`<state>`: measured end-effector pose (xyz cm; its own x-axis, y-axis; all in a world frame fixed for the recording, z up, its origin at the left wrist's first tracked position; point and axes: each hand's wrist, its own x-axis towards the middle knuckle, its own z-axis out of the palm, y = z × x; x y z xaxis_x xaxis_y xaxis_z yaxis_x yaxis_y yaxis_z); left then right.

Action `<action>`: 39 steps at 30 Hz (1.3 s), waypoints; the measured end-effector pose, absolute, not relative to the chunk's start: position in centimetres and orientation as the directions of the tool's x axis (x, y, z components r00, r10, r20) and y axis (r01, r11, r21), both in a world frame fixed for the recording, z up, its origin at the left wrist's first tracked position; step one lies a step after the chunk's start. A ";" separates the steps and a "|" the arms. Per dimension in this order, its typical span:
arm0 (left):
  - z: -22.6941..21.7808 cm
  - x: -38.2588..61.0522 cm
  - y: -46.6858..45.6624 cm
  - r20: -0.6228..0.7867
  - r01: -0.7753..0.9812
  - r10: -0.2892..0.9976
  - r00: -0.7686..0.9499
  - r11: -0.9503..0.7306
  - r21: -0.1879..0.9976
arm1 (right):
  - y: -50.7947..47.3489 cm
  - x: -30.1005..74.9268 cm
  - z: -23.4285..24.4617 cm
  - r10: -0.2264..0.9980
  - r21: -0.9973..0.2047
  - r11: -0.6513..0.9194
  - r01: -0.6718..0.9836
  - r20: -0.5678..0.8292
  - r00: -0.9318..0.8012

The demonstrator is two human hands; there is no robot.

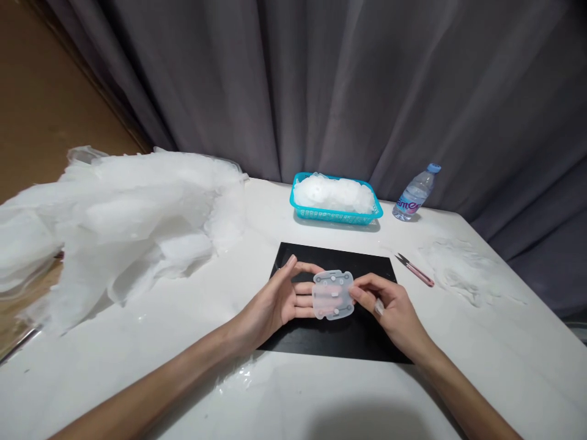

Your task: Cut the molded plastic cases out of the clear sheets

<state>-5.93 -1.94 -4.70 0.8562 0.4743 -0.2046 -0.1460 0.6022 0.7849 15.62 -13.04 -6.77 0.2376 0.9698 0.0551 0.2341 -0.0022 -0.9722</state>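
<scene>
A small translucent white silicone-like piece [334,296], with wavy edges and little holes and raised dots, is held up over a black mat [321,342]. My right hand [389,308] pinches its right edge between thumb and fingers. A small whitish scrap [379,307] also shows among that hand's fingers. My left hand [284,293] is open, palm up, its fingers stretched out behind the piece. Their tips are partly covered by it, and I cannot tell how firmly they touch it. To the right of the mat lie thread snips [415,271] with pinkish handles and dark blades.
On the left rises a large heap of translucent white sheets [151,208]. A turquoise basket [337,216] filled with similar white pieces [332,193] stands at the back. Beside it is a water bottle [416,192]. Clear scraps [472,272] are spread at the right. A grey curtain [312,85] hangs behind.
</scene>
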 end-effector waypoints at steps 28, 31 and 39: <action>-4.5 -6.1 -2.2 -0.161 -0.113 0.490 0.857 0.484 0.868 | -13.5 16.0 -6.6 0.966 -0.938 0.040 0.345 0.124 0.226; -4.7 -6.2 -2.2 -0.161 -0.079 0.517 0.841 0.412 0.908 | -13.5 15.9 -6.5 0.968 -0.941 0.032 0.337 0.113 0.223; -5.1 -6.2 -2.0 -0.165 -0.054 0.527 0.834 0.375 0.925 | -13.3 15.7 -6.6 0.973 -0.961 0.055 0.271 0.113 0.202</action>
